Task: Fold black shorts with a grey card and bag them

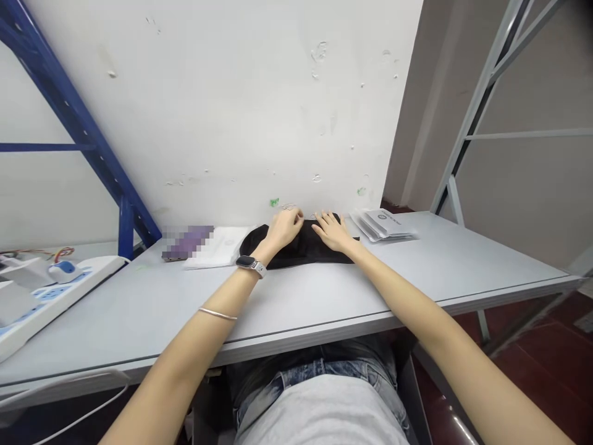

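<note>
Grey shirt fabric (pixel 324 411) is seen nearest the camera, below each grip. By the left grip (pixel 283 228), fingers curled, the black cloth (pixel 310 248) is touched from above (whether any fold is pinched cannot be told). By the right grip (pixel 334 233), opened flat with fingers spread, the same cloth is partly covered, nothing being clasped. Beneath both, it is laid on the bench (pixel 296 300). Left of the left grip, a white packet (pixel 215 247) is placed, a blurred purple item (pixel 189 242) beyond; right of the right grip, flat packets (pixel 386 225) are stacked.

Scuffed white wall (pixel 222 105), red floor (pixel 546 352)
</note>
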The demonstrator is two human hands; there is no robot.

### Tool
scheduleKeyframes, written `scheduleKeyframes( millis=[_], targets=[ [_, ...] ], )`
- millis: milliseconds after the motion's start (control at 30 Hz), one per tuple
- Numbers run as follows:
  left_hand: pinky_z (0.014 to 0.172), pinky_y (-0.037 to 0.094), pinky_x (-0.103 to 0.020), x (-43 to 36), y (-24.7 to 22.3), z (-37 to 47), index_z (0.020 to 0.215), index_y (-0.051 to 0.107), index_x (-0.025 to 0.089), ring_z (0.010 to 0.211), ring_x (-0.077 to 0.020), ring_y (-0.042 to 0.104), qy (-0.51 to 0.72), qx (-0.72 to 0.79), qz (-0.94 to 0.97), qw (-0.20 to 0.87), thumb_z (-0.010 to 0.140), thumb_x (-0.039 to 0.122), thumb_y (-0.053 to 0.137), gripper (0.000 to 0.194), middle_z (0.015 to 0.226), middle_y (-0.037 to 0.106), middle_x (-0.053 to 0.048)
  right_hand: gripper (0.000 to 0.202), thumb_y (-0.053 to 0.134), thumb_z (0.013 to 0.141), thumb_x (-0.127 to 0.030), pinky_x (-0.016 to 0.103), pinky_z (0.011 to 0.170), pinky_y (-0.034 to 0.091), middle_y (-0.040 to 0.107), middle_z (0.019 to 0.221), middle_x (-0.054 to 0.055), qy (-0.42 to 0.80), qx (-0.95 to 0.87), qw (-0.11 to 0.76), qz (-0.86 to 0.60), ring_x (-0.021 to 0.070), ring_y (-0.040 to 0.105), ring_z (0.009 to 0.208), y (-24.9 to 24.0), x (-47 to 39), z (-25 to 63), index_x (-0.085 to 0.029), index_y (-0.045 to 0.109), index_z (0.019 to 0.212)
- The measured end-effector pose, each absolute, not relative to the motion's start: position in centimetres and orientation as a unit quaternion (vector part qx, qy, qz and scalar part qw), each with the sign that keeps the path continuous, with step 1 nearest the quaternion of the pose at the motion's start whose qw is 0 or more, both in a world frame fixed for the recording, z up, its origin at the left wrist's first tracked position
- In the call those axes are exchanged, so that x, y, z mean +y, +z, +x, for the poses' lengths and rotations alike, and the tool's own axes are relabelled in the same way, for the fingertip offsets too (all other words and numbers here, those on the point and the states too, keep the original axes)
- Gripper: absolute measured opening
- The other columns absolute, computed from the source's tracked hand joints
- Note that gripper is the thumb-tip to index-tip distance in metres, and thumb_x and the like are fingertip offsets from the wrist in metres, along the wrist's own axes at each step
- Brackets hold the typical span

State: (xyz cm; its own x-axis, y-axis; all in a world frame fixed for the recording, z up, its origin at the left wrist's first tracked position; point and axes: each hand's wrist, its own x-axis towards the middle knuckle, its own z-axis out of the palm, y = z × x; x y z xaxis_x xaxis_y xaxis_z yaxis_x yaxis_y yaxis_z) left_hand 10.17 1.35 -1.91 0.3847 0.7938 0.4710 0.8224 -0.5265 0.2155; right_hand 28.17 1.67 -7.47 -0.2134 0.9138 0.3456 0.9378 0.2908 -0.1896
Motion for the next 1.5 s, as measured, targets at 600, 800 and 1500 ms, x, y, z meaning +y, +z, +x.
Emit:
scheduleKeyframes(
  millis=[600,800,1500],
  targets=[
    [0.116,0.028,-0.032,2.4,-5.0,4.4,0.144,0.047,0.029,0.141,-0.0214,0.038,-0.163,-0.414,-0.891,-0.093,0.098,0.044,0.038,0.049,0.153,0.041,-0.001,0.061,0.018,0.101,-0.048,0.055,0.118,0.008,0.017,0.162,0.007,0.090,-0.825,0.079,-0.553,0.0295,0.007,0.150,-9.0,0.8,26.3,-0.022,0.025,0.155],
    [0.119,0.018,-0.043,1.8,-6.3,5.4,0.148,0.041,0.027,0.148,-0.0271,0.020,-0.093,-0.403,-0.907,-0.075,0.094,0.054,0.042,0.061,0.159,0.026,-0.007,0.058,0.023,0.101,-0.040,0.051,0.119,0.010,0.019,0.161,0.010,0.100,-0.818,0.088,-0.560,0.0270,0.011,0.150,-9.3,1.3,26.6,-0.016,0.029,0.154],
    [0.120,0.014,-0.043,3.8,-9.2,5.5,0.155,0.020,0.006,0.150,-0.0260,0.007,-0.074,-0.499,-0.861,-0.064,0.098,0.049,0.022,0.071,0.162,0.011,-0.015,0.063,0.017,0.101,-0.043,0.038,0.121,0.011,0.013,0.163,0.007,0.133,-0.837,0.126,-0.515,0.0191,0.006,0.151,-9.3,4.0,23.1,-0.012,0.018,0.156]
  ],
)
